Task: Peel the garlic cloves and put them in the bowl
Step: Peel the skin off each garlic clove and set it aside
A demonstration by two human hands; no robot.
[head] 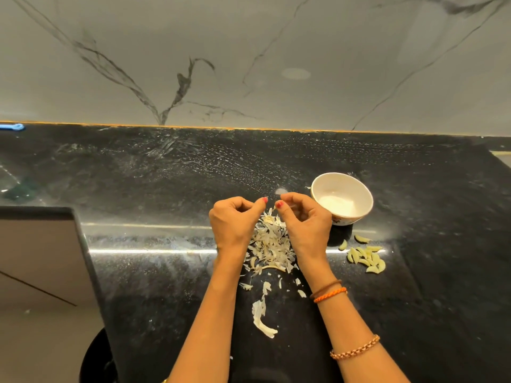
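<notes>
My right hand (302,219) pinches a small garlic clove (291,207) between thumb and fingers, with a pale bit of skin at the thumb tip. My left hand (235,219) is close beside it with its fingers curled. Its thumb points at the clove, and nothing shows in its grasp. Both hands hover over a heap of garlic skins (272,244) on the black counter. A white bowl (343,199) stands just right of my right hand, and I see no cloves in it. Several peeled cloves (366,257) lie on the counter in front of the bowl.
More loose skins (262,313) trail toward me along the black counter (166,175). A grey marble wall (249,64) closes the back. The counter's left edge drops off at a corner (80,225). A blue object (15,127) sits at the far left.
</notes>
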